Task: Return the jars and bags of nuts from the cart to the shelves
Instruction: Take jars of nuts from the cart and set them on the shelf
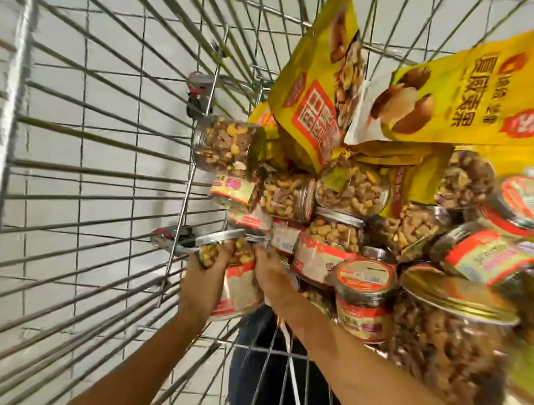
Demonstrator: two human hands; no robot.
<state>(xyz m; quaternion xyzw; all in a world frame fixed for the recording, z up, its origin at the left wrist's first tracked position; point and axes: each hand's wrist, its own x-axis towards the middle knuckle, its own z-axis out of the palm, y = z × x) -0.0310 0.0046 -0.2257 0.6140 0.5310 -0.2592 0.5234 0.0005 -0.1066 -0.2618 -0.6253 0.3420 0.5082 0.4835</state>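
Currently, left hand [206,275] and right hand [272,275] grip one jar [243,285] from opposite sides, fingers curled round it. Lift vertically, clear of neighbouring jars [325,250] and cart wall [179,207].

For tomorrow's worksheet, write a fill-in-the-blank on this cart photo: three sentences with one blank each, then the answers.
1. The jar between the left hand and the right hand is filled with ____.
2. The bags lying on top of the pile are mainly ____ in colour.
3. Through the wire cart shows a floor of pale ____.
Missing words: nuts; yellow; tiles.
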